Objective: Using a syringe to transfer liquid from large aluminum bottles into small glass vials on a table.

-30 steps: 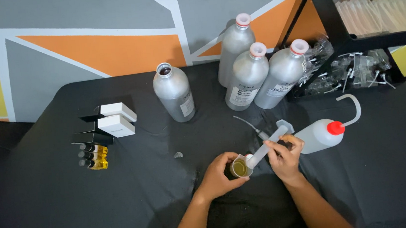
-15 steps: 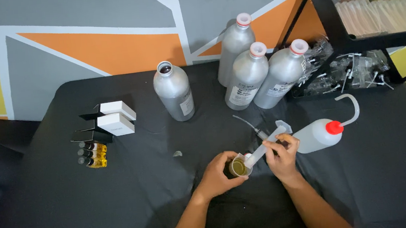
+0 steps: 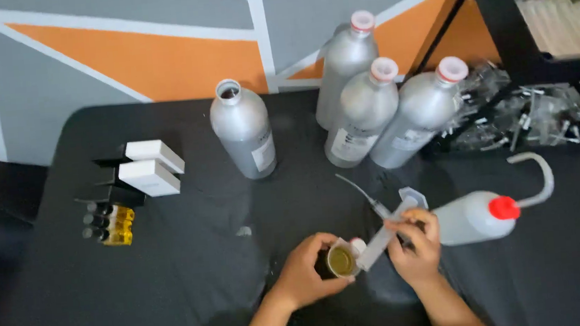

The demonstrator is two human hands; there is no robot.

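Hands meet low over the black worktop (image 3: 175,292). The left hand (image 3: 306,270) is curled around a small cup (image 3: 342,259) with yellow-green liquid, its fingers pressed on the cup's side. The right hand (image 3: 414,244) pinches the barrel of a large plastic syringe (image 3: 387,233); the syringe lies slanted, with its tip at the rim of the cup just beside the left hand's fingertips and its plunger end up behind the right hand. A thin curved tube (image 3: 357,191) lies on the worktop just beyond the syringe.

To the right of the right hand, almost touching it, a white wash bottle (image 3: 469,216) with a red cap and a bent spout lies on its side. Further beyond both hands stand four silver bottles: an open bottle (image 3: 243,128) without cap, and three capped bottles (image 3: 387,112) close together. Far to the left of the left hand are small white boxes (image 3: 151,169) and small vials (image 3: 110,224) with yellow liquid.

I think the main risk is a spill. The cup is small and light, so if the slanted syringe pushes on its rim, or the left hand loosens, the cup may tip. A fast push on the plunger may also splash liquid over the rim onto the cloth. The right elbow could also roll the wash bottle.
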